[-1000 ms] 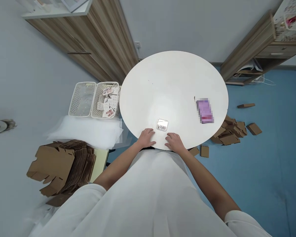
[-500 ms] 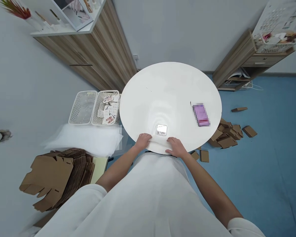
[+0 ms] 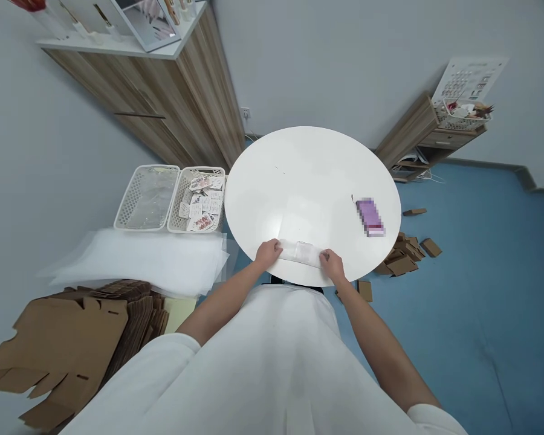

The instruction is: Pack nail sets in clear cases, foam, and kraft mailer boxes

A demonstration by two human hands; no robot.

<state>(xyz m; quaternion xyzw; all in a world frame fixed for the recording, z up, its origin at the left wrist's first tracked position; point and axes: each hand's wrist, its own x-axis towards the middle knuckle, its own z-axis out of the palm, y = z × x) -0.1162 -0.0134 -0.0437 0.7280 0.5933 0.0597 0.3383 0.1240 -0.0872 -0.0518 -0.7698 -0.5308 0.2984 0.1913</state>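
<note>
A strip of thin white foam sheet lies near the front edge of the round white table. Under or inside its middle shows a small clear flat box, its outline blurred by the layer over it. My left hand pinches the strip's left end between thumb and fingers. At the other end, my right hand is closed on the same strip. Both wrists rest close to the table's edge.
A pixelated purple object lies on the table's right side. To the left are a basket of printed cards, a second basket, white sheets and flattened cardboard boxes. Small brown boxes lie on the floor.
The white sheet now covers the clear box, which lay uncovered before. My hands have moved slightly apart and grip the strip's ends. The whole view has shifted a little.
</note>
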